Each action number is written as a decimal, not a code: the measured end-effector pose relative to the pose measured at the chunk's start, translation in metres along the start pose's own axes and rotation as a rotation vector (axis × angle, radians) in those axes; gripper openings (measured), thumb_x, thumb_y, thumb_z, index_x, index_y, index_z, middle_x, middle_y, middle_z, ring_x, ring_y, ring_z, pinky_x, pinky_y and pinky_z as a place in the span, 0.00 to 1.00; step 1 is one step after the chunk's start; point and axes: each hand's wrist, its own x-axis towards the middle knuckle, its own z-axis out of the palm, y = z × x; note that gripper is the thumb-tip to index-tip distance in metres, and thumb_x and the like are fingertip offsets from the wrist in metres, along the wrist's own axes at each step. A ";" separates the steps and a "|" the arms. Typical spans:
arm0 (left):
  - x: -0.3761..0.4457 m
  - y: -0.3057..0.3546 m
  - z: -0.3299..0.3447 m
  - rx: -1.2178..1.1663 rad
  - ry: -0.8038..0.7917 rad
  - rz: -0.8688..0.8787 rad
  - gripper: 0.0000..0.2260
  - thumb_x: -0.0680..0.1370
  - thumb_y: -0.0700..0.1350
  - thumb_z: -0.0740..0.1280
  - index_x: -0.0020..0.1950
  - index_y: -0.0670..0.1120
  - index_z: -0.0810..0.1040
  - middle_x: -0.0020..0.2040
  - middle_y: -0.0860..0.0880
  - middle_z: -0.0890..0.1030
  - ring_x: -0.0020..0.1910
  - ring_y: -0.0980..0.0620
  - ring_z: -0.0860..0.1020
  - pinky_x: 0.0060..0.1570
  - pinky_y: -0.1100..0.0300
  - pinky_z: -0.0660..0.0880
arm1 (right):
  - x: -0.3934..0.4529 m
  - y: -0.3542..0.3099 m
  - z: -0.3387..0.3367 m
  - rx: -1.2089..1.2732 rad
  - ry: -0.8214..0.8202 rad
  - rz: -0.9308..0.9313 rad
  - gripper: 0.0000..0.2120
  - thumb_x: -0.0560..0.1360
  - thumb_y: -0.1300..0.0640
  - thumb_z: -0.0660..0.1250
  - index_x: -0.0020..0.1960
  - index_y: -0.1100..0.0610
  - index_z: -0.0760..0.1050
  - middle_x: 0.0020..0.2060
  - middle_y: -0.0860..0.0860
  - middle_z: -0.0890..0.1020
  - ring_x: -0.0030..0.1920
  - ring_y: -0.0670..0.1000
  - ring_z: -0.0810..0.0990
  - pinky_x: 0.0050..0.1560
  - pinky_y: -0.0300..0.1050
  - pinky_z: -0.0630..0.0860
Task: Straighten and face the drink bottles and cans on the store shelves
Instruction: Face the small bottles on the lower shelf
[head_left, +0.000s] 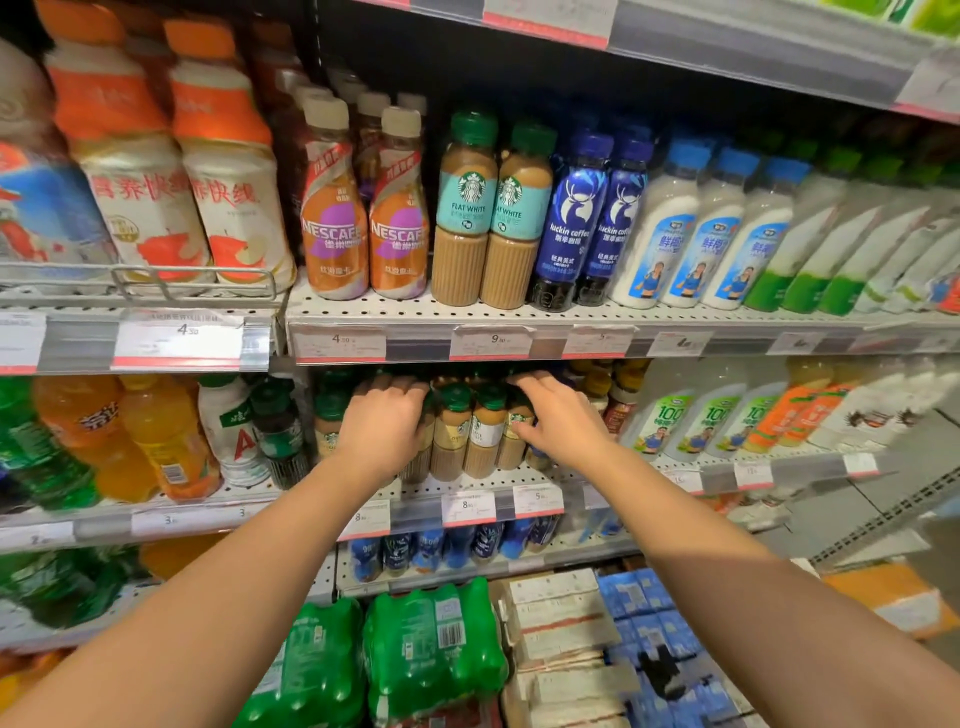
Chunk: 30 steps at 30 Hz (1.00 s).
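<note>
On the middle shelf (467, 486) stands a cluster of green-capped coffee bottles (470, 431) with tan contents. My left hand (382, 426) wraps around a bottle at the cluster's left side and hides most of it. My right hand (558, 421) reaches in from the right, fingers curled over the top and side of the rightmost coffee bottle (514, 434). Two bottles stand upright between my hands, labels facing out. Above, on the upper shelf (519, 317), Nescafe bottles (363, 218), flat white bottles (491, 218) and blue coffee bottles (592, 223) face forward.
White milk-drink bottles (711, 228) lean to the right on the upper shelf. Orange and green soda bottles (119, 436) fill the left bay. Shrink-wrapped green bottle packs (410, 649) and cartons (566, 634) sit on the floor below. Price tags (467, 509) line the shelf edges.
</note>
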 end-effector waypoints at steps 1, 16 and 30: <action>-0.005 0.000 -0.001 -0.022 0.017 0.004 0.18 0.77 0.49 0.67 0.66 0.48 0.77 0.60 0.47 0.82 0.54 0.41 0.80 0.53 0.48 0.77 | 0.004 -0.007 -0.003 -0.003 -0.014 -0.004 0.30 0.77 0.45 0.70 0.76 0.48 0.65 0.70 0.53 0.73 0.62 0.61 0.79 0.57 0.56 0.79; -0.103 -0.040 -0.003 -0.060 -0.011 0.001 0.22 0.69 0.49 0.75 0.63 0.51 0.81 0.61 0.51 0.82 0.59 0.48 0.79 0.60 0.49 0.77 | 0.041 -0.043 0.006 -0.034 -0.102 0.036 0.25 0.77 0.50 0.71 0.72 0.51 0.70 0.68 0.57 0.75 0.63 0.62 0.77 0.58 0.52 0.77; -0.094 -0.045 -0.003 -0.109 -0.072 -0.053 0.28 0.77 0.50 0.68 0.77 0.48 0.68 0.79 0.47 0.65 0.76 0.45 0.65 0.75 0.51 0.64 | 0.056 -0.076 0.012 -0.055 -0.155 -0.038 0.28 0.77 0.43 0.69 0.75 0.45 0.67 0.69 0.55 0.75 0.66 0.60 0.76 0.58 0.51 0.77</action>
